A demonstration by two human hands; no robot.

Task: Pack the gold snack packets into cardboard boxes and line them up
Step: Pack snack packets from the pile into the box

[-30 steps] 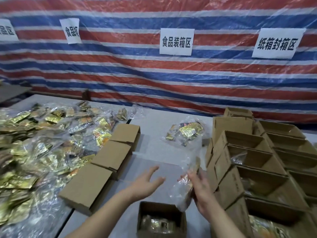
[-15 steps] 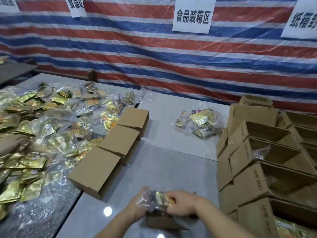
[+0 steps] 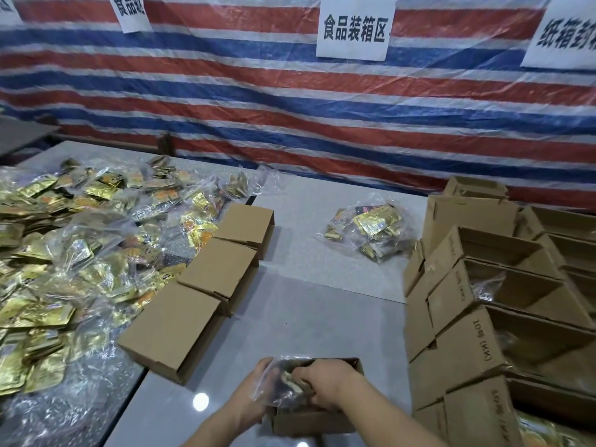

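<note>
Head view: at the near edge of the grey table (image 3: 322,317) an open cardboard box (image 3: 309,422) stands in front of the person. Both hands work at its top. The left hand (image 3: 254,396) is against the box's left side, its fingers curled round a clear plastic bag of gold packets (image 3: 283,382) that sits in the box's mouth. The right hand (image 3: 325,380) lies over the bag from the right, fingers bent down and gripping it.

To the left, a wide heap of gold packets in clear bags (image 3: 64,269) covers the table. Along its right edge three closed boxes (image 3: 206,291) lie in a slanted line, touching end to end. Farther off, near the middle, one more bag of packets (image 3: 367,230) lies by itself. On the right, rows of open boxes (image 3: 477,301) stand packed side by side. A red, white and blue striped sheet (image 3: 290,108) hangs behind, with white paper signs (image 3: 354,27) fixed to it
</note>
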